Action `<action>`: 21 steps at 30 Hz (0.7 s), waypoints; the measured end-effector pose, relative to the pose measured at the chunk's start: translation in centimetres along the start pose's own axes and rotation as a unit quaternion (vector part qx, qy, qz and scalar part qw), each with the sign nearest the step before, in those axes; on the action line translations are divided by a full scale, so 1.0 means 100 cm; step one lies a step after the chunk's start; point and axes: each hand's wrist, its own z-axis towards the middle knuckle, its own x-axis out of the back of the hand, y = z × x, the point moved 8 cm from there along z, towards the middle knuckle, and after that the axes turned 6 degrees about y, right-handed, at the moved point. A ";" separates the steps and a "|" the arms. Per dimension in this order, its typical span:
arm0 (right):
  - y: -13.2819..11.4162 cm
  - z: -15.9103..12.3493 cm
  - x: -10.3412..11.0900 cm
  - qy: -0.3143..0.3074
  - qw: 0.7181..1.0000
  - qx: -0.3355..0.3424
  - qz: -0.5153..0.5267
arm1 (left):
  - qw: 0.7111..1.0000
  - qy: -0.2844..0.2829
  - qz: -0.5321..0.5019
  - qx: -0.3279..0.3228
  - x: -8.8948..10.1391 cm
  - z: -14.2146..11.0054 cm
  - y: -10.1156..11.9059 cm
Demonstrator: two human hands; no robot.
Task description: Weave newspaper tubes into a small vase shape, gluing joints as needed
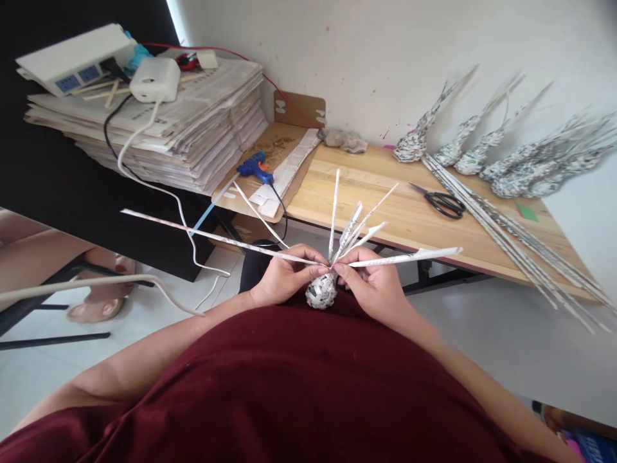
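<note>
Close to my body hangs a small rounded piece woven from rolled newspaper strips (321, 292), with several paper tubes (335, 212) fanning up and out from its neck. My left hand (289, 273) pinches the neck from the left, where a long paper tube (231, 240) runs out to the left through its fingers. From the right, my right hand (369, 280) is closed at the same neck, thumb and fingertips on a thick paper tube (409, 258) that points right. The fingertips of both hands nearly meet. The exact crossing of strips between them is hidden.
Black-handled scissors (443, 203) and long paper tubes (511, 231) lie on the wooden table (332, 183). Several woven newspaper pieces (412, 146) stand by the wall. Left are a blue glue gun (255, 168), a newspaper stack (193, 135), cords, and another person's leg (43, 247).
</note>
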 end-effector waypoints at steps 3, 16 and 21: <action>-0.003 -0.001 -0.001 -0.013 1.000 0.007 -0.013 | 1.000 -0.014 0.023 -0.002 -0.001 0.000 0.007; -0.032 -0.009 0.003 -0.040 0.983 0.142 -0.106 | 0.995 0.012 0.005 -0.098 0.002 -0.006 0.030; -0.035 -0.012 0.001 -0.058 0.978 0.119 -0.163 | 0.996 0.006 0.003 -0.086 0.002 -0.007 0.029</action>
